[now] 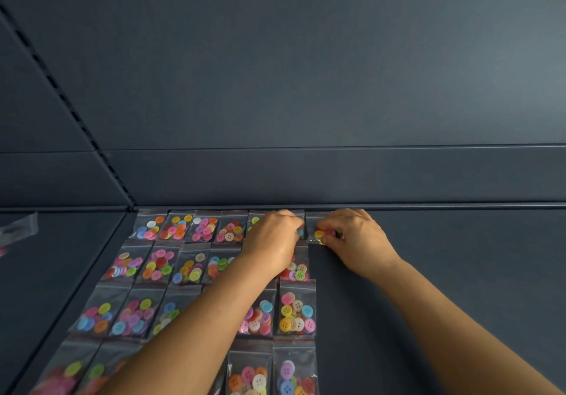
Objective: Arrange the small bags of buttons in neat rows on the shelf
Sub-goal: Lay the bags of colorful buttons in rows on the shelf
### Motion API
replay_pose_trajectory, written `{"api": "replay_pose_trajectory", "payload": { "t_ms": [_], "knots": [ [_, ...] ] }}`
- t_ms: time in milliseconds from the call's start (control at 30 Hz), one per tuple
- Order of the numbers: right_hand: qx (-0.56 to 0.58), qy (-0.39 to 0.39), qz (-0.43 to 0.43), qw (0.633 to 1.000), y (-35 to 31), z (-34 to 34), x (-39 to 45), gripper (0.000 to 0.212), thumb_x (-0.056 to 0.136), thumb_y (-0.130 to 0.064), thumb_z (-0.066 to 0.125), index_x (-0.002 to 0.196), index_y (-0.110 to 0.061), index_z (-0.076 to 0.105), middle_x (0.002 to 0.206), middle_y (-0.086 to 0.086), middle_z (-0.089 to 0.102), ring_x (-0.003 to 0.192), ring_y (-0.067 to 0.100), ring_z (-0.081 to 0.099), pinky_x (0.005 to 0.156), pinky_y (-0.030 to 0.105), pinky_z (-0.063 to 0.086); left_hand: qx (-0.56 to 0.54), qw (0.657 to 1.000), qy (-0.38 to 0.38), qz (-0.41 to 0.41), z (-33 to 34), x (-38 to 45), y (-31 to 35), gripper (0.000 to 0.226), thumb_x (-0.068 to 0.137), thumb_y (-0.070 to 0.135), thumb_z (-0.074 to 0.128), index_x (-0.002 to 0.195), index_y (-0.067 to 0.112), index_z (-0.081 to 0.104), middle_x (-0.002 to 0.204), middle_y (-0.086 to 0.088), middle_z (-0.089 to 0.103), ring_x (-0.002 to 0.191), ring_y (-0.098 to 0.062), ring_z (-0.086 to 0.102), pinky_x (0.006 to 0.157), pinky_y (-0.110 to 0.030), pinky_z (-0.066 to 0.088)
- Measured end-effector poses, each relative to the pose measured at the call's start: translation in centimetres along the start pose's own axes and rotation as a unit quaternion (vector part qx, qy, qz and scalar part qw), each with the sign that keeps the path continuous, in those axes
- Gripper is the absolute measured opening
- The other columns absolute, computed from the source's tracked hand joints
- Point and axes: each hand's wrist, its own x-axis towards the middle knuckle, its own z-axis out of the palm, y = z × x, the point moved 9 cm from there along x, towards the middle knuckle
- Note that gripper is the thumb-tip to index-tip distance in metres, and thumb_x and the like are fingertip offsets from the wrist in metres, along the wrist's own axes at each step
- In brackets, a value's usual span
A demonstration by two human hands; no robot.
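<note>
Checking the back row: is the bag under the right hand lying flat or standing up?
Lying flat. The bag is spread on the shelf against the back edge, with the right hand on it.

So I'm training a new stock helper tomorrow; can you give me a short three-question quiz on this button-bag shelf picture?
1. True or false: the small clear plastic bags of coloured buttons lie flat on the dark grey metal shelf.
2. Which hand is on the newest bag at the right end of the back row: A) the left hand, B) the right hand?
3. Fill in: a stray clear bag lies apart on the far ____ side of the picture.

Key: 1 true; 2 B; 3 left.
</note>
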Motion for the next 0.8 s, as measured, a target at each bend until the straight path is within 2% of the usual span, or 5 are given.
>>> {"api": "replay_pose_trajectory", "payload": {
  "t_ms": [400, 500, 600, 700, 800],
  "knots": [
    [-0.038, -0.007, 0.009, 0.999, -1.0, -0.4, 0.2, 0.022, 0.091, -0.030, 0.057, 0.107, -0.021, 0.069, 0.117, -0.002, 0.061, 0.114, 0.023, 0.049, 0.095, 0.036, 0.043, -0.011, 1.000, -0.007, 0.000, -0.2, -0.5, 0.1, 0.029, 0.092, 0.010, 0.056, 0.120, 0.013, 0.063, 0.124, -0.002, 0.058, 0.105, -0.022, 0.058, 0.087, -0.035, 0.052],
    [-0.055, -0.006, 0.003, 0.998, -1.9, -0.7, -0.1, 0.029, 0.091, -0.029, 0.055, 0.117, -0.019, 0.064, 0.125, -0.001, 0.058, 0.118, 0.022, 0.047, 0.099, 0.034, 0.040, -0.020, 1.000, 0.004, 0.002, -1.0, -1.2, 0.3, 0.032, 0.094, 0.016, 0.055, 0.125, 0.012, 0.058, 0.129, -0.002, 0.055, 0.109, -0.021, 0.056, 0.089, -0.033, 0.050],
    [-0.078, -0.015, -0.017, 0.997, -3.6, -0.5, -0.6, 0.042, 0.091, -0.032, 0.055, 0.132, -0.020, 0.052, 0.136, -0.003, 0.050, 0.127, 0.019, 0.041, 0.105, 0.031, 0.034, -0.019, 1.000, 0.023, 0.002, -2.5, -2.7, -0.2, 0.042, 0.096, 0.025, 0.051, 0.136, 0.013, 0.047, 0.137, -0.001, 0.050, 0.121, -0.019, 0.049, 0.099, -0.033, 0.045],
    [-0.086, -0.016, -0.045, 0.995, -6.3, -0.2, -1.3, 0.052, 0.091, -0.037, 0.056, 0.138, -0.018, 0.045, 0.142, -0.002, 0.045, 0.134, 0.019, 0.036, 0.110, 0.032, 0.028, 0.008, 0.999, 0.043, -0.003, -4.2, -4.7, -1.5, 0.051, 0.096, 0.030, 0.051, 0.143, 0.014, 0.038, 0.144, -0.001, 0.044, 0.132, -0.019, 0.039, 0.110, -0.032, 0.032],
    [-0.105, -0.027, -0.070, 0.992, -9.6, 0.5, -2.0, 0.060, 0.092, -0.042, 0.051, 0.145, -0.021, 0.031, 0.151, -0.002, 0.033, 0.141, 0.019, 0.025, 0.117, 0.034, 0.020, 0.014, 0.998, 0.054, -0.026, -5.6, -7.1, -3.7, 0.055, 0.096, 0.031, 0.050, 0.146, 0.017, 0.031, 0.149, 0.000, 0.036, 0.137, -0.018, 0.031, 0.114, -0.031, 0.023]
  ]
}}
